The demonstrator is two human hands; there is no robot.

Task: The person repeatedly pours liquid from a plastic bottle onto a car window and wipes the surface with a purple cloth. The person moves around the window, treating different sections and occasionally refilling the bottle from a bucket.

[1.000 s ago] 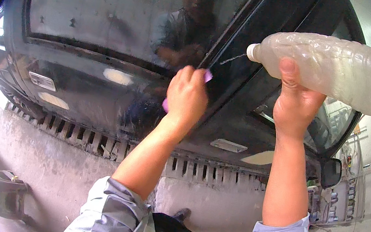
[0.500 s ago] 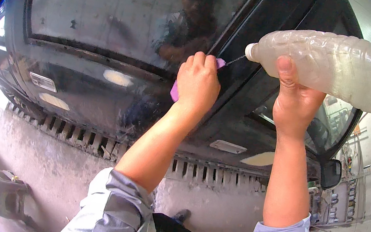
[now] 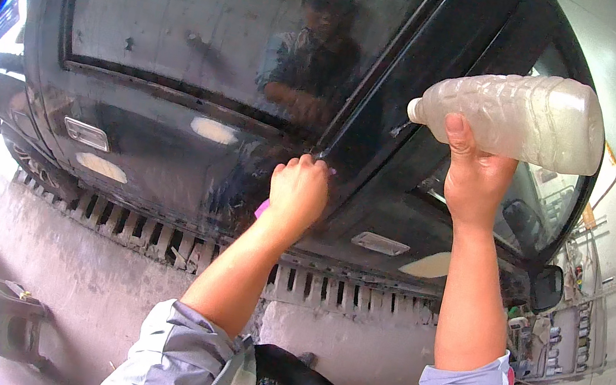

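Note:
My left hand [image 3: 298, 195] is closed around a thin purple sheet [image 3: 261, 208], its edge showing beside the palm. The hand presses against the black car door [image 3: 154, 153], just below the window's lower corner. Held up on the right, a cloudy, soft plastic bottle [image 3: 531, 120] lies almost sideways in my right hand [image 3: 476, 181], thumb on its near side. Its white neck points left toward the dark pillar, and a short spurt of liquid shows just off the tip. Most of the purple sheet is hidden under my fingers.
Pale filler patches [image 3: 214, 131] mark the door, next to door handles [image 3: 87, 134]. A floor grate [image 3: 152, 235] runs under the car. A dark plastic container [image 3: 6, 316] stands at lower left. Right are the side mirror [image 3: 546, 288] and a rack of cans [image 3: 558, 340].
My left hand has slid down the door with the purple sheet, away from the pillar. The bottle has shifted slightly left. The thin stream reaching the left hand is now a short spurt.

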